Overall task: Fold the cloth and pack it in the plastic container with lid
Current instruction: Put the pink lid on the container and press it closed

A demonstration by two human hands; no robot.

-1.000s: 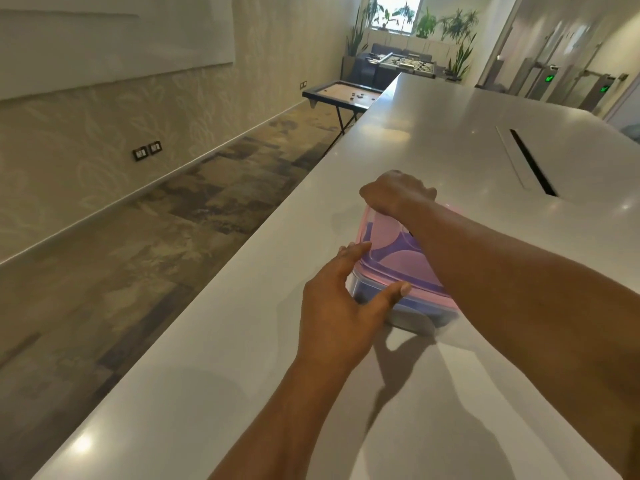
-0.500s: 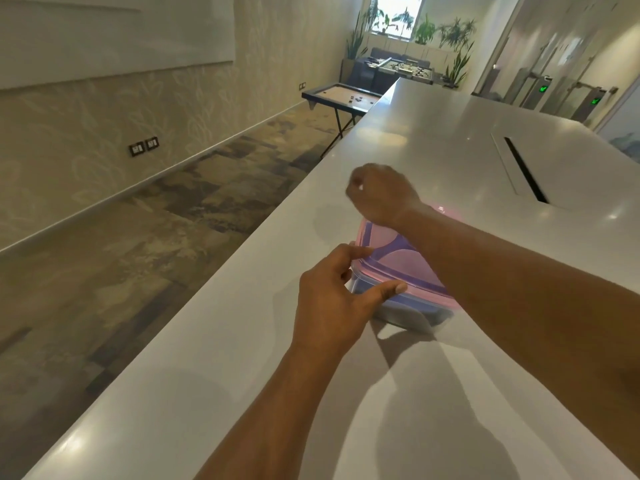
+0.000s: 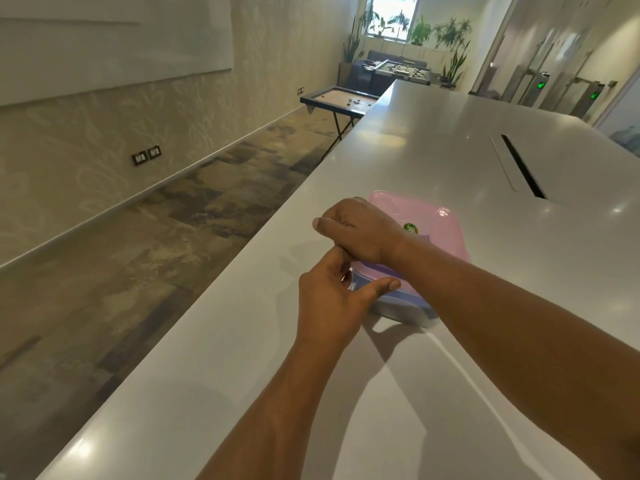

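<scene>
1. Left hand (image 3: 329,303): thumb pressed on the pink lid (image 3: 436,223) at the container's (image 3: 405,306) near-left corner, fingers curled round the corner's side.
2. Right hand (image 3: 360,230): loose fist above the lid's 9 o'clock edge, nothing visibly held; contact with the lid unclear.
3. Container sits on the white desk (image 3: 433,133), lid on; blue cloth (image 3: 388,271) shows through.
4. Green sticker (image 3: 411,228) near lid centre.

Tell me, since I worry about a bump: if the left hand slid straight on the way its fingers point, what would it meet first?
Probably the right hand, just above the left hand fingertips; depth is unclear.
</scene>
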